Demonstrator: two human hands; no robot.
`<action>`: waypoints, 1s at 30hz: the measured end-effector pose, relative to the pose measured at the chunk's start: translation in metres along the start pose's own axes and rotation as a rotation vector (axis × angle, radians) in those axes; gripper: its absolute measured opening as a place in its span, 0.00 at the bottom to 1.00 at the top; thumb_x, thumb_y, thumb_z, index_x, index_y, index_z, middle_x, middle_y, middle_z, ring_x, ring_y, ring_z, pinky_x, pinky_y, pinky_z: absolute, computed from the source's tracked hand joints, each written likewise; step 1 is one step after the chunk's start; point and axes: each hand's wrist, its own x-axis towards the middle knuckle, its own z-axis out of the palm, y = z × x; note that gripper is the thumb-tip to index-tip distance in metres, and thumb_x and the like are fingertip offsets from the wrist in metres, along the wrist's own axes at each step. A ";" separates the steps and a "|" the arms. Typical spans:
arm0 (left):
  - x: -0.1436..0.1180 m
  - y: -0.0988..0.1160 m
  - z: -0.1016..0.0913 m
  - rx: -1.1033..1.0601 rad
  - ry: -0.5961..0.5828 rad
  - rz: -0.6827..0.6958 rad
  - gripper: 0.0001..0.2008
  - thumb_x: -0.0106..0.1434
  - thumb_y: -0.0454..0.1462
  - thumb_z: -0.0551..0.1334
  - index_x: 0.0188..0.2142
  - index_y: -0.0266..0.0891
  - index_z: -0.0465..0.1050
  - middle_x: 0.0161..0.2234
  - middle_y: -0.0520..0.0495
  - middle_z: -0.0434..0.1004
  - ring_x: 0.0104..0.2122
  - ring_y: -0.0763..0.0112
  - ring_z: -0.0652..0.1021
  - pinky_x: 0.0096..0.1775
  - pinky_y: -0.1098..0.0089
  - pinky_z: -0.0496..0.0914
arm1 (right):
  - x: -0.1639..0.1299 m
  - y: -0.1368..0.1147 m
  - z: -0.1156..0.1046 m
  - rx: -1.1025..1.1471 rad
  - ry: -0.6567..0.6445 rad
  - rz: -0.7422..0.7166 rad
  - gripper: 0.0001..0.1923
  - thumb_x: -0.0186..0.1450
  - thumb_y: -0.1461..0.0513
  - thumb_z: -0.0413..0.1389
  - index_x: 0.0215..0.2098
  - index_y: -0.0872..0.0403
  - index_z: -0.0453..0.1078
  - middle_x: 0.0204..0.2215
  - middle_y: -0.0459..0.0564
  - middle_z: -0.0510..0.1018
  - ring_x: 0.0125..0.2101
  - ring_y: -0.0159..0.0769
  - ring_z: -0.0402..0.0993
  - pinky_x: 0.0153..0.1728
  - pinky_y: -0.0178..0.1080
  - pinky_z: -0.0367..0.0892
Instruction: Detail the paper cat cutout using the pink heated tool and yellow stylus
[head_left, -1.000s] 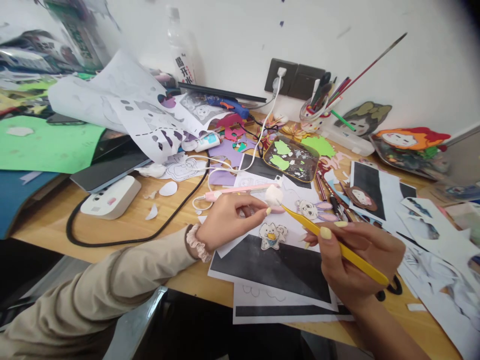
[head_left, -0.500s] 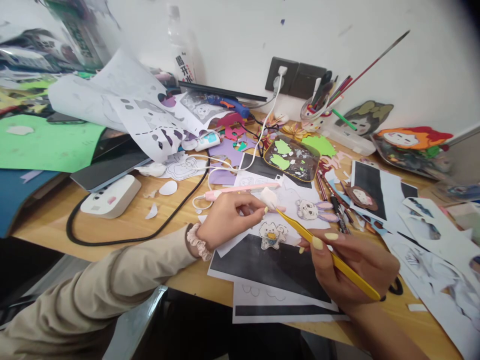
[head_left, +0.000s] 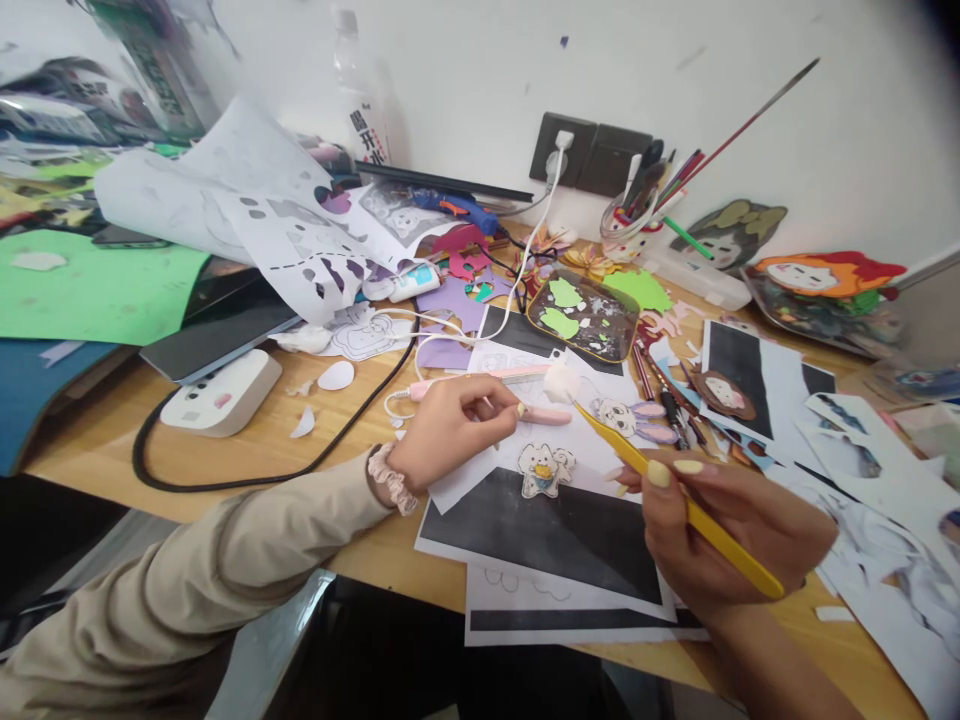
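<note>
My right hand [head_left: 731, 535] grips yellow tweezers [head_left: 675, 495], whose tip points up-left at a small white paper scrap [head_left: 561, 380]. My left hand [head_left: 450, 428] rests curled on the printed sheets beside a pink piece [head_left: 546, 415], fingers loosely bent, nothing clearly held. A small cut-out animal figure [head_left: 545, 470] lies on the paper between both hands. A second cut-out with purple ears [head_left: 628, 417] sits just beyond the tweezers tip.
Black-and-white printed sheets [head_left: 547, 540] lie under the hands. A dark tray of green scraps [head_left: 585, 318], a cup of brushes [head_left: 634, 215], a white power strip [head_left: 221, 393], a black cable [head_left: 247, 480] and loose paper cut-outs crowd the wooden table [head_left: 352, 440].
The white scrap has moved right, away from my left fingers, carried at the tweezers tip. My left hand drew back slightly and my right hand shifted right.
</note>
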 end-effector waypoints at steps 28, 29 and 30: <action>-0.003 0.002 0.000 0.377 0.117 0.285 0.07 0.54 0.35 0.53 0.28 0.36 0.69 0.23 0.52 0.70 0.22 0.79 0.69 0.29 0.74 0.61 | -0.001 -0.002 0.000 0.083 -0.062 -0.037 0.10 0.50 0.70 0.53 0.29 0.51 0.62 0.22 0.44 0.74 0.21 0.31 0.69 0.16 0.33 0.62; -0.003 0.003 0.000 0.363 0.115 0.277 0.07 0.54 0.35 0.53 0.27 0.36 0.68 0.23 0.52 0.70 0.22 0.79 0.69 0.28 0.74 0.61 | -0.002 -0.002 0.001 0.076 -0.068 -0.049 0.10 0.50 0.70 0.53 0.29 0.51 0.62 0.23 0.44 0.74 0.21 0.31 0.69 0.16 0.33 0.62; -0.003 0.003 0.000 0.348 0.111 0.268 0.07 0.54 0.35 0.53 0.27 0.35 0.68 0.23 0.52 0.69 0.22 0.79 0.68 0.28 0.74 0.61 | -0.002 -0.003 0.001 0.070 -0.076 -0.060 0.10 0.50 0.70 0.53 0.29 0.51 0.61 0.24 0.44 0.74 0.21 0.30 0.69 0.16 0.32 0.62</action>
